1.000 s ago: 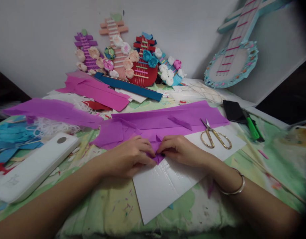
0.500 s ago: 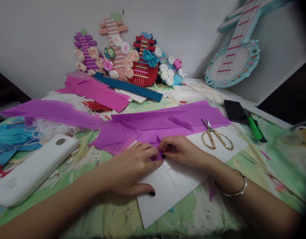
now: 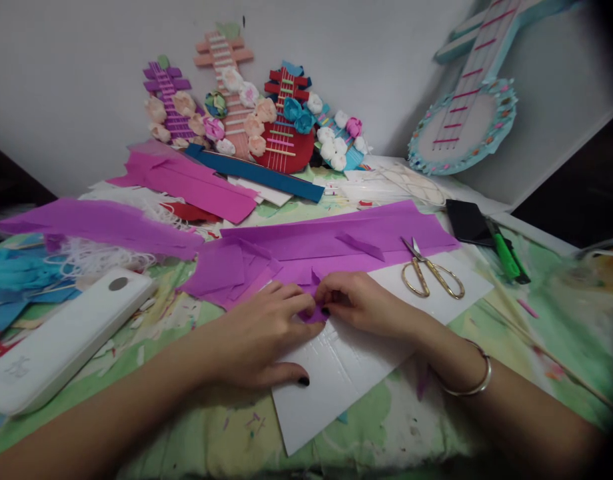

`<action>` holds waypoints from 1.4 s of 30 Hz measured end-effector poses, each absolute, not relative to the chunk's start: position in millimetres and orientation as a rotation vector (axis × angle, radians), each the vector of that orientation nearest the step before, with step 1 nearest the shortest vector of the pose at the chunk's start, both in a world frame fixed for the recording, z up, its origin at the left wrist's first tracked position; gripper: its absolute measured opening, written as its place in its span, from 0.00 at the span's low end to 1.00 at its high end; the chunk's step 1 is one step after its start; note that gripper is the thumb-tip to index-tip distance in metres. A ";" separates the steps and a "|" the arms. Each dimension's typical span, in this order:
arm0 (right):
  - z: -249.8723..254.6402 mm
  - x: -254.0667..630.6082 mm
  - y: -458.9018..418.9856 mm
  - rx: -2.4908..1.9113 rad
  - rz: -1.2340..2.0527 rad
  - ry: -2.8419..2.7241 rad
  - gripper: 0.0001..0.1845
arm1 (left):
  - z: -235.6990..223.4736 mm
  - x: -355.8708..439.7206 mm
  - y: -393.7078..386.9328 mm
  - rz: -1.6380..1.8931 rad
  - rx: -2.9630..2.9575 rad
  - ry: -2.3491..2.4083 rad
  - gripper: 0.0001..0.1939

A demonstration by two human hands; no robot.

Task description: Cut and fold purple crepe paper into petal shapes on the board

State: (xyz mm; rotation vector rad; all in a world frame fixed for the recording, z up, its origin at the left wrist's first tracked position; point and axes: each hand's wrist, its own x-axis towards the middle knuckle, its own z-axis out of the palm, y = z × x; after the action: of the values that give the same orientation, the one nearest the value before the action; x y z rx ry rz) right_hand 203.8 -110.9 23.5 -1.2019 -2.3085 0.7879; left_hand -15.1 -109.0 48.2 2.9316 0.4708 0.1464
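Note:
My left hand (image 3: 274, 330) lies over a white board (image 3: 331, 393), thumb spread away, its fingertips against a small piece of purple paper (image 3: 315, 279). Meeting it there, my right hand (image 3: 359, 300) is closed in a pinch on that same piece, though the fingertips partly hide the paper. Beyond the hands stretches a long folded sheet of purple paper (image 3: 306, 243), with a loose purple strip (image 3: 360, 245) on top. Gold-handled scissors (image 3: 429, 270) rest partly open at the board's far right, blades across the purple sheet.
A white oblong case (image 3: 66, 340) sits at left near white string (image 3: 104, 257). At right are a black phone-like slab (image 3: 469, 222) and a green cutter (image 3: 506, 253). Decorated craft guitars (image 3: 289, 130) lean on the wall behind pink paper (image 3: 186, 183) and a blue strip (image 3: 256, 175).
The whole view has shifted very slightly. Both hands stay together at the small purple paper piece, with hardly any visible movement.

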 end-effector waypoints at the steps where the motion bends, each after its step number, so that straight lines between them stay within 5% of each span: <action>1: 23.4 202.8 -112.3 -1.197 0.741 -2.326 0.12 | 48.3 -15.0 -108.9 0.140 2.929 0.470 0.24; 13: 20.7 209.7 -107.4 -1.478 0.481 -2.320 0.09 | 49.1 -15.6 -107.7 0.037 2.907 0.472 0.26; 20: 21.2 211.8 -107.3 -1.416 0.706 -2.214 0.04 | 48.4 -15.7 -107.3 0.078 2.895 0.457 0.25; 25: 22.0 207.0 -109.1 -1.487 0.683 -2.218 0.13 | 49.2 -14.8 -107.6 0.122 2.902 0.463 0.24; 42: 22.4 218.3 -99.7 -1.590 0.807 -2.129 0.05 | 44.8 -15.1 -101.2 0.125 2.720 0.503 0.24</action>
State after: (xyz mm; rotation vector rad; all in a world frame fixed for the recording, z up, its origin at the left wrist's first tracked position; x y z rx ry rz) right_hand 218.3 -99.7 22.4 -1.5904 -2.1292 0.8075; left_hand -15.1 -101.2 44.8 2.7201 0.5034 0.1245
